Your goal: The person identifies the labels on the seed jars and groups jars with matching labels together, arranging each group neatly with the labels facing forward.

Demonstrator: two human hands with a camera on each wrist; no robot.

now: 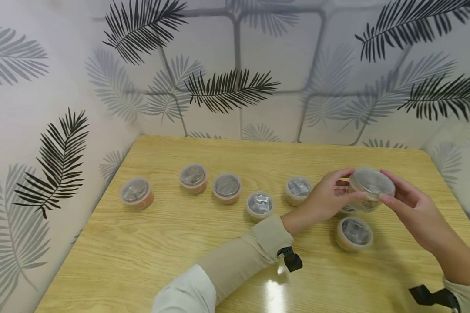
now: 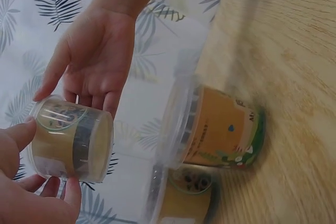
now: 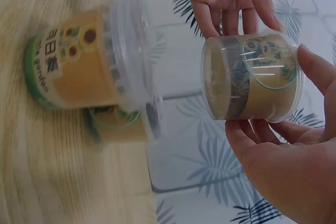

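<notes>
Left hand (image 1: 330, 195), right hand (image 1: 423, 213), both clamped the lidded cup (image 1: 373, 182) above the worktop (image 1: 160, 252), nearer its right edge, likely for steadiness!

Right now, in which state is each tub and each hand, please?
Raised clear plastic tub: lifted off the table
Left hand: gripping that tub
Right hand: gripping it too
Sunflower-label tub: upright, lidded
Tub behind it: upright, lidded, partly hidden
Five tubs further left: upright, lidded

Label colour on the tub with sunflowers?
Mostly orange label, green at its base; shows best in the right wrist view.
</notes>
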